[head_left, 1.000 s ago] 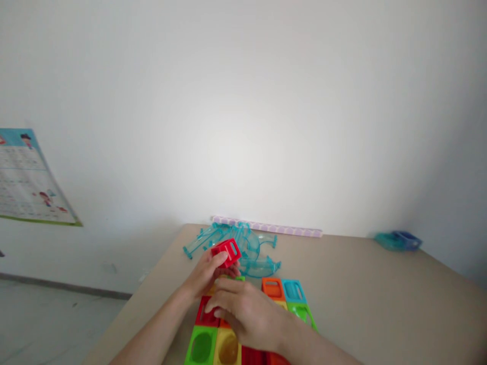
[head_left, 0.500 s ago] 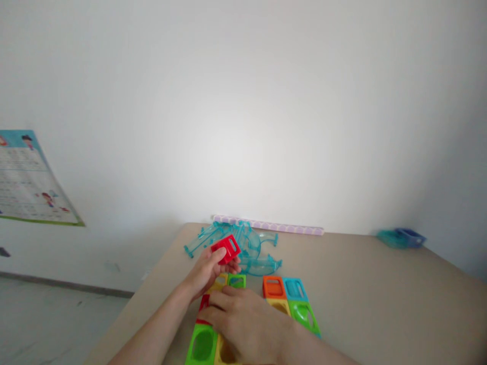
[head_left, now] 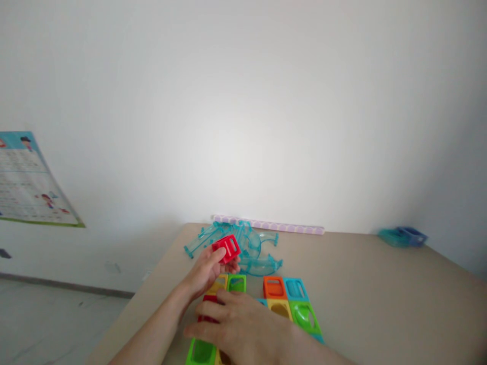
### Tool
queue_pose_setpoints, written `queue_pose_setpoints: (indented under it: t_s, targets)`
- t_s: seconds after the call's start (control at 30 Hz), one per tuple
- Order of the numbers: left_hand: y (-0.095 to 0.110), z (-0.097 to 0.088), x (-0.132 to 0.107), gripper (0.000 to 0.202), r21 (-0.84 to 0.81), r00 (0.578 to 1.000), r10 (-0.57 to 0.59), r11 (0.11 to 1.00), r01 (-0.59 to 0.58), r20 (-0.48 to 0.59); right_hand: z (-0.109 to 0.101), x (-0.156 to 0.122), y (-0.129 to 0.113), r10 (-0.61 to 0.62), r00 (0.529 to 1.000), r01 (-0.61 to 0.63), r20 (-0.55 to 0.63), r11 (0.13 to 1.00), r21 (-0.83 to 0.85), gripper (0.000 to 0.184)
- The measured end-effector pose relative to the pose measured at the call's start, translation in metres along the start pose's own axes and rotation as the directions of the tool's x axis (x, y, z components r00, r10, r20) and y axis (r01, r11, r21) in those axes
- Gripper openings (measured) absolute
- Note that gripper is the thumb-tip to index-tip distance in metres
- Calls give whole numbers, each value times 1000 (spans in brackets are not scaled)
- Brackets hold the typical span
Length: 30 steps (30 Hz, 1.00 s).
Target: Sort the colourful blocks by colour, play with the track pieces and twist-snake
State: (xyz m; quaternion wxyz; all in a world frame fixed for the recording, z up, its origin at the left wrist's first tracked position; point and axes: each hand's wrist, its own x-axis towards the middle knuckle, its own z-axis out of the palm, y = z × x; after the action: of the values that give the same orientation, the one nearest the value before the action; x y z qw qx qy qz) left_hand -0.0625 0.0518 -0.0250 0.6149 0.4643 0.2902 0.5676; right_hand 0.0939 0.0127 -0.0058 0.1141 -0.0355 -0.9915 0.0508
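My left hand (head_left: 205,271) is closed on a small red square block (head_left: 227,248), which it holds up above a grid of coloured blocks (head_left: 283,299) lying on the beige table (head_left: 365,294). My right hand (head_left: 243,329) lies palm down over the near part of that grid, with its fingers stretched towards a red block (head_left: 207,306) and a green block (head_left: 200,351). Whether it grips any of them is hidden. Orange, blue, yellow and green blocks show uncovered to its right.
A heap of clear teal curved track pieces (head_left: 247,248) lies just beyond the blocks. A pale purple strip (head_left: 270,225) runs along the wall at the table's back edge. Small teal and blue pieces (head_left: 403,236) sit far right. A poster (head_left: 26,182) hangs low left.
My right hand has slid back towards me and to the left across the blocks, uncovering the yellow and green ones at the far end. My left hand still holds the red block up.
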Motion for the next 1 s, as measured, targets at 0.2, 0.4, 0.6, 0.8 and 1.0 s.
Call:
queue_pose_setpoints:
  t_s: [0.2, 0.4, 0.6, 0.8, 1.0]
  targets:
    - [-1, -1, 1, 35, -9, 1000, -3, 1000, 3, -2, -4, -1, -1, -32, 999, 32, 6, 999, -4, 46]
    - [0, -2, 1, 35, -21, 1000, -13, 1000, 14, 10, 3, 4, 1, -45, 999, 45, 12, 997, -56, 51]
    - [0, -2, 1, 37, -37, 1000, -16, 999, 16, 10, 3, 6, 1, -64, 998, 65, 11, 997, -43, 49]
    - [-2, -3, 2, 36, -42, 1000, -20, 999, 20, 1, -5, 1, -3, 55, 997, -55, -59, 998, -5, 45]
    - [-5, -6, 2, 34, -38, 1000, -25, 999, 24, -12, -12, -1, -1, 96, 994, -97, -58, 995, -10, 37]
